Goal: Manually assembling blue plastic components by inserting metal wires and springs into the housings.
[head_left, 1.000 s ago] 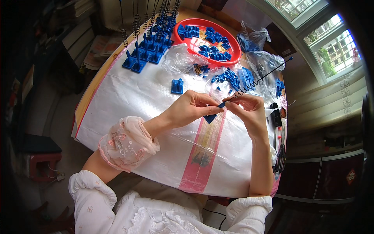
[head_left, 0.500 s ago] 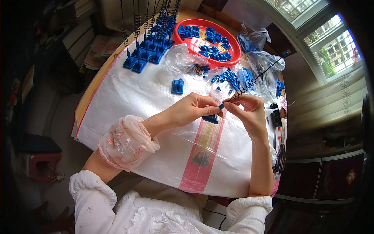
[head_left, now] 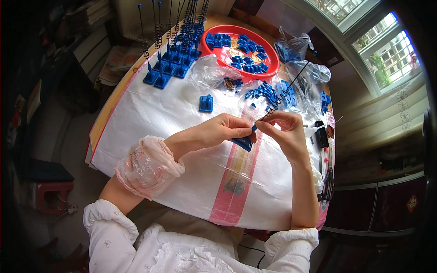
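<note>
My left hand (head_left: 225, 129) grips a small blue plastic base (head_left: 242, 143) just above the white woven sheet (head_left: 159, 118) on the table. My right hand (head_left: 283, 129) pinches the lower end of a thin dark rod with a coil spring (head_left: 291, 86), which slants up to the right. The rod's lower tip meets the blue base between my two hands. Both hands are close together over the pink stripe (head_left: 236, 182) of the sheet.
A red round tray (head_left: 227, 57) with several blue parts stands at the back. Finished blue bases with upright spring rods (head_left: 175, 54) cluster at the back left. A lone blue base (head_left: 205, 103) lies on the sheet. Clear plastic bags (head_left: 296, 45) and loose blue parts (head_left: 264, 93) sit at the right.
The hands have barely shifted. The rod's lower end has come down to the blue base held in my left hand.
</note>
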